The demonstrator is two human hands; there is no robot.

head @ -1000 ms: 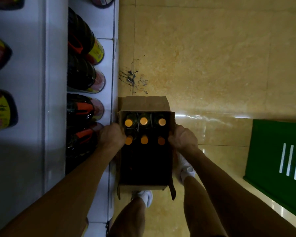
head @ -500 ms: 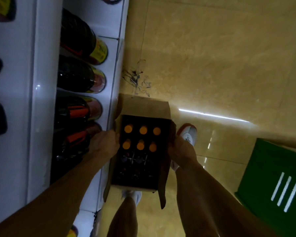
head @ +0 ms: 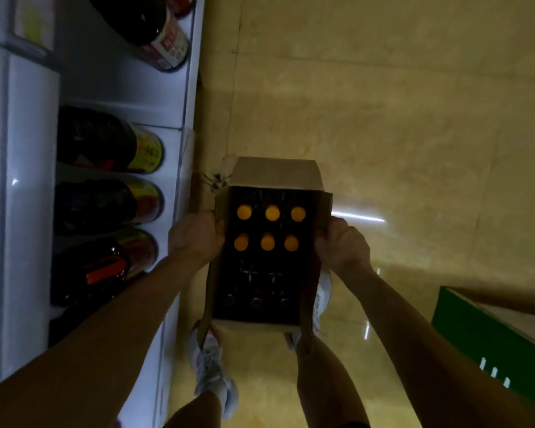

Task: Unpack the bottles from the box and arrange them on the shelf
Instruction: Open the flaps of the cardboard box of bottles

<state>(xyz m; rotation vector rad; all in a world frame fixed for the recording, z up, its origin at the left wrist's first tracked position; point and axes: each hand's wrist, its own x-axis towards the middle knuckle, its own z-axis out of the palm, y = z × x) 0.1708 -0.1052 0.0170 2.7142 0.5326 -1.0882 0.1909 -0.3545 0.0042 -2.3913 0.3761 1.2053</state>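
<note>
An open cardboard box [head: 274, 173] is held above the floor in front of me. Several dark bottles with orange caps [head: 269, 228] stand in its far half; the near half shows dark divider cells. My left hand [head: 195, 237] grips the box's left wall, fingers curled over the edge. My right hand [head: 342, 244] grips the right wall the same way. The white shelf [head: 173, 168] runs along the left, close beside the box.
Large dark bottles [head: 105, 208] with yellow and red labels lie in a row on the shelf. A green crate [head: 501, 341] sits on the tan tiled floor at the right. My legs and white shoes [head: 212, 366] are under the box.
The box has come up off the floor and closer to me, held in both hands. My feet have shifted under it and the view has swung along the shelf.
</note>
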